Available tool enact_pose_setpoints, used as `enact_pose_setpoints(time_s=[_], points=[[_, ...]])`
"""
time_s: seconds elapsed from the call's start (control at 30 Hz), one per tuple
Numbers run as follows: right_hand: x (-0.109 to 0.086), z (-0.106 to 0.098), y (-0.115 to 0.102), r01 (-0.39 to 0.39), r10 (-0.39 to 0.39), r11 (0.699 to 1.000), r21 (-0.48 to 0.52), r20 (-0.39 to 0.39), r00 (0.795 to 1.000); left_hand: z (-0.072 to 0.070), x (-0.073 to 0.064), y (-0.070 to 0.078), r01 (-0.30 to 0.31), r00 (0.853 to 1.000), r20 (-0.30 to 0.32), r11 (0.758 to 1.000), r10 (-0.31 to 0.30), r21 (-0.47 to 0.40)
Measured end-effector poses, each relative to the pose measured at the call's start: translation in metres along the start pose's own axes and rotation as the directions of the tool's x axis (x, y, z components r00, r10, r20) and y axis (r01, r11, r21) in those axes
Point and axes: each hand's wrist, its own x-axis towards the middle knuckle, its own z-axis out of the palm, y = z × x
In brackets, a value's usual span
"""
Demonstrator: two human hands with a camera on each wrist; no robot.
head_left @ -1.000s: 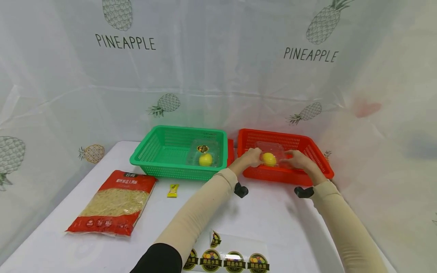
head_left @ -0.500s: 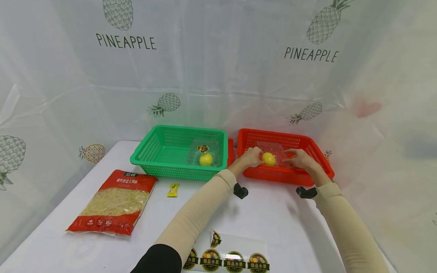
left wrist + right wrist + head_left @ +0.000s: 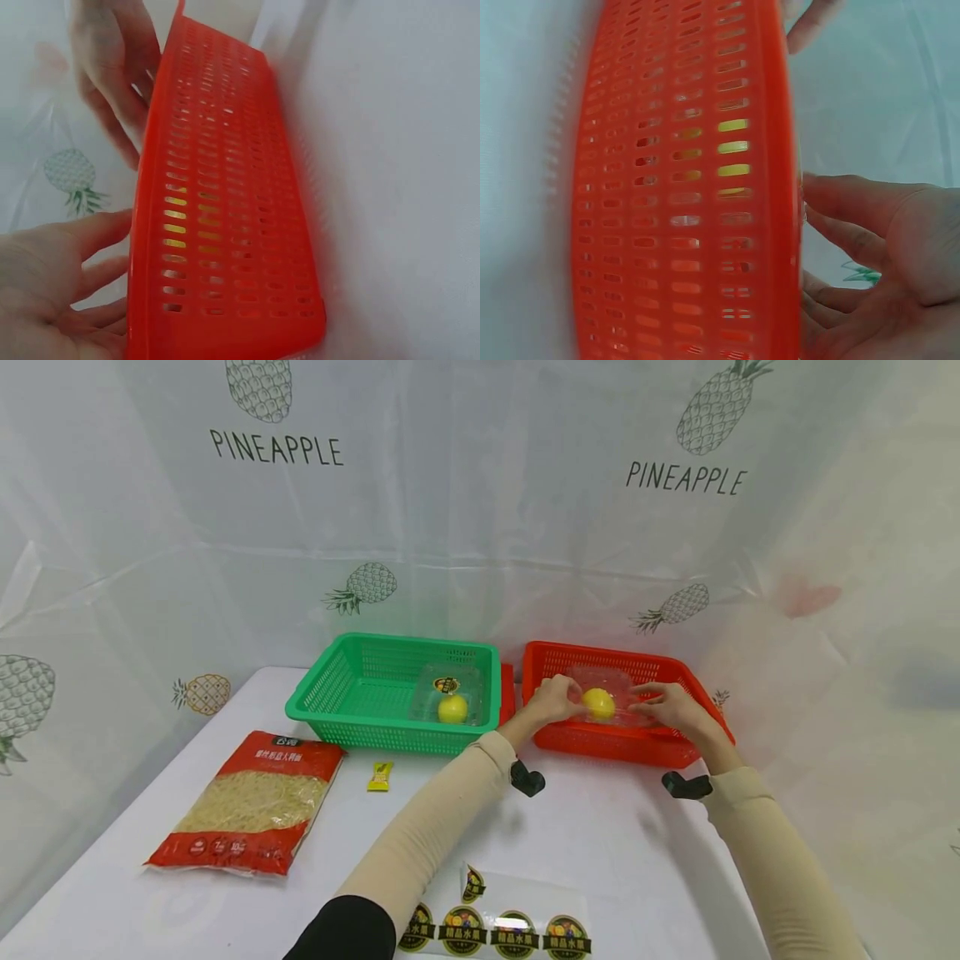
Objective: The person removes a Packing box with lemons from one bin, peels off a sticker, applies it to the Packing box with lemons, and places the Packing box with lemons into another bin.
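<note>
A clear plastic box (image 3: 615,677) with a yellow round fruit (image 3: 598,703) in it sits inside the red basket (image 3: 592,743). My left hand (image 3: 553,700) holds the left side of the box with bent fingers; in the left wrist view its fingertips pass behind the basket rim. On the box's right side is my right hand (image 3: 673,706), its fingers fairly straight and spread at the box edge. The right wrist view shows this right hand (image 3: 889,255) beyond the rim, fingertips partly hidden. Yellow shows through the basket's slots.
Left of the red basket stands a green basket (image 3: 360,731) with another clear box and yellow fruit (image 3: 452,709), bearing a round label (image 3: 446,685). A pasta bag (image 3: 251,802) and a small yellow packet (image 3: 380,777) lie on the table. A sticker sheet (image 3: 525,893) lies in front.
The clear box and its fruit have shifted slightly to the right in the red basket. My right hand has moved right and its fingers look more spread; the left hand has hardly moved.
</note>
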Motion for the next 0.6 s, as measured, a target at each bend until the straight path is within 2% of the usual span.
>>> enact_pose_setpoints(time_s=[0.1,0.4,0.5,0.6], points=[[-0.003,-0.003,-0.001,0.009,-0.009,1.000,-0.004,-0.014,1.000,-0.001,0.000,0.002,0.019,1.000,-0.024,0.998,-0.020,-0.065],[-0.016,-0.016,-0.009,0.048,-0.048,0.999,-0.005,-0.051,0.998,-0.004,0.001,0.011,0.051,0.996,-0.058,0.985,-0.061,-0.165],[-0.020,-0.020,-0.011,0.037,-0.038,0.999,-0.028,-0.057,0.998,-0.005,0.002,0.014,0.078,0.994,-0.052,0.970,-0.093,-0.232],[-0.024,-0.023,-0.015,0.018,-0.019,1.000,-0.025,-0.051,0.999,-0.007,0.001,0.016,0.097,0.994,-0.015,0.934,-0.108,-0.344]])
